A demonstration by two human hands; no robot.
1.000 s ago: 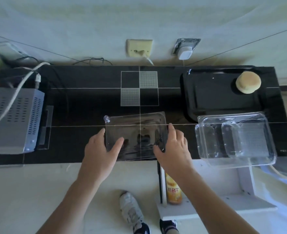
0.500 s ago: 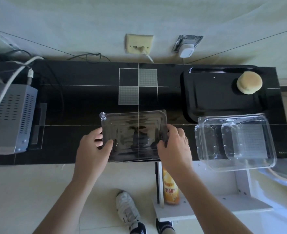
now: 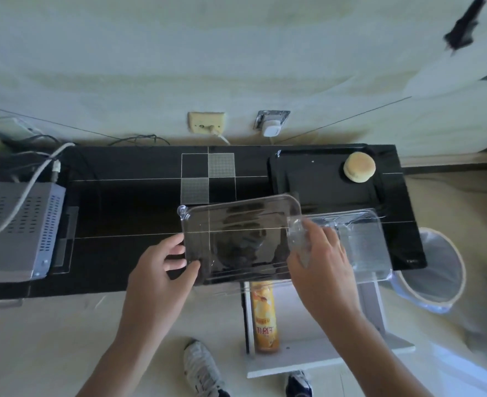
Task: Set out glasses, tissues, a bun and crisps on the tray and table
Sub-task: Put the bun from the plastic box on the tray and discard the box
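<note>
Both hands hold the clear plastic tray (image 3: pixel 236 239) low over the black worktop (image 3: pixel 128 202), left hand (image 3: pixel 162 270) pinching its left edge, right hand (image 3: pixel 319 262) gripping its right edge, its long axis running left-right, toward the black tray (image 3: pixel 316 190) holding the bun (image 3: pixel 359 167) beyond the right grip.

The bench (image 3: pixel 128 167) looked like glossy black glass with thin pale lines and two frosted grey squares. The tray (image 3: pixel 316 184) on it was black, smooth and shiny. The bun (image 3: pixel 359 167) had a matt, pale, floury crust. The lid (image 3: pixel 236 239) and the box (image 3: pixel 362 242) beside it were clear thin plastic, catching glints of light. The case (image 3: pixel 13 224) at the far left was grey perforated metal with a dull sheen. The crisp tube (image 3: pixel 263 319) below wore a glossy printed yellow wrap.
</note>
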